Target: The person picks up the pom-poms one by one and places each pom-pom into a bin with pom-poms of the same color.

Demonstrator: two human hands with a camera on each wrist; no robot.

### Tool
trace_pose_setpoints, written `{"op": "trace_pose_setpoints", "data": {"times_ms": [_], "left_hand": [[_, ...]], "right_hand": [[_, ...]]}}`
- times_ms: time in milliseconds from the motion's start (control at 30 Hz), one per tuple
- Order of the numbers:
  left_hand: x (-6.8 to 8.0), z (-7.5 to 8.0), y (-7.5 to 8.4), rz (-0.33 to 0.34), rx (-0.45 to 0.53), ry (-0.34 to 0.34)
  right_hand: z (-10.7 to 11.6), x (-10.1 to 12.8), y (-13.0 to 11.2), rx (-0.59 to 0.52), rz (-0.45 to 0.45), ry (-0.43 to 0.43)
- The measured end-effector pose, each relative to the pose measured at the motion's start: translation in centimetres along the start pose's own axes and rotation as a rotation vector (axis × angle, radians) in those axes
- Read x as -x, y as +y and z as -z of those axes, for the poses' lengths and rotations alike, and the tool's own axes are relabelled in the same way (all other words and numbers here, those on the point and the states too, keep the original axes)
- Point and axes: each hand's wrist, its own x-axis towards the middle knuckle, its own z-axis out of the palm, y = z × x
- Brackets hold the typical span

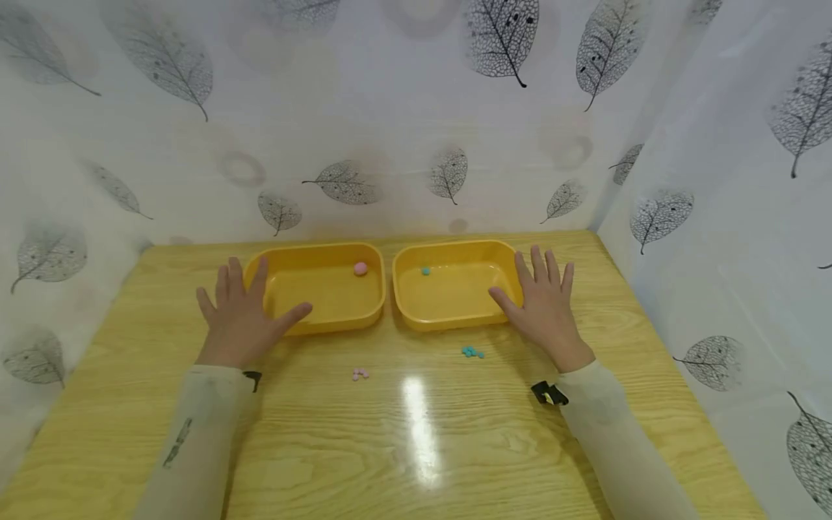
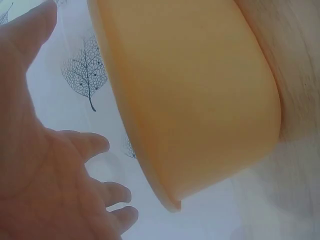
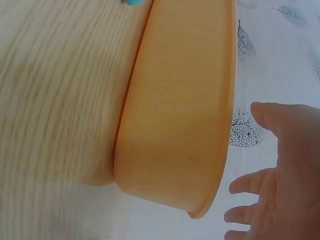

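The left hand [image 1: 243, 314] lay flat with its fingers spread and straight, gripping nothing, at the outer left end of the left yellow tray [image 1: 323, 319], its thumb reaching along the tray's near rim; the left wrist view showed a gap between palm and tray wall, so it was beside the tray rather than pressed on it. The right hand [image 1: 542, 303] mirrored it, fingers fanned and empty, at the right end of the right yellow tray [image 1: 448, 319], again just off the wall in the right wrist view. The hands thus bracketed the pair of trays, which sat side by side, nearly touching, at the back of the wooden table [image 1: 416, 448]. A pink bead [image 1: 360, 269] rested in the left tray, a teal bead [image 1: 425, 271] in the right. In front of each tray lay a matching loose cluster, pink beads [image 1: 360, 374] and teal beads [image 1: 472, 352], suggesting a sort by colour.
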Motion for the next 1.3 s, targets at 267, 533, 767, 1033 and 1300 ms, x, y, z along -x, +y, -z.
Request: {"op": "trace_pose_setpoints", "data": {"times_ms": [267,533,767,1033,1300], "left_hand": [[-0.3,0.4,-0.8,0.002,0.004,0.016],[-0.3,0.8,-1.8,0.010,0.008,-0.013],[-0.6,1.1,-2.0,0.003,0.057,-0.018],[-0.8,1.5,-3.4,0.019,0.132,-0.019],[-0.7,2.0,-4.6,0.203,0.268,0.015]], "right_hand": [[-0.2,0.0,-0.1,-0.032,0.048,0.014],[-0.1,0.1,0.1,-0.026,0.051,0.019],[0.1,0.2,-0.1,-0.036,0.081,0.036],[0.3,0.2,-0.1,-0.037,0.086,0.038],[0.7,0.4,-0.2,-0.034,0.085,0.046]]}}
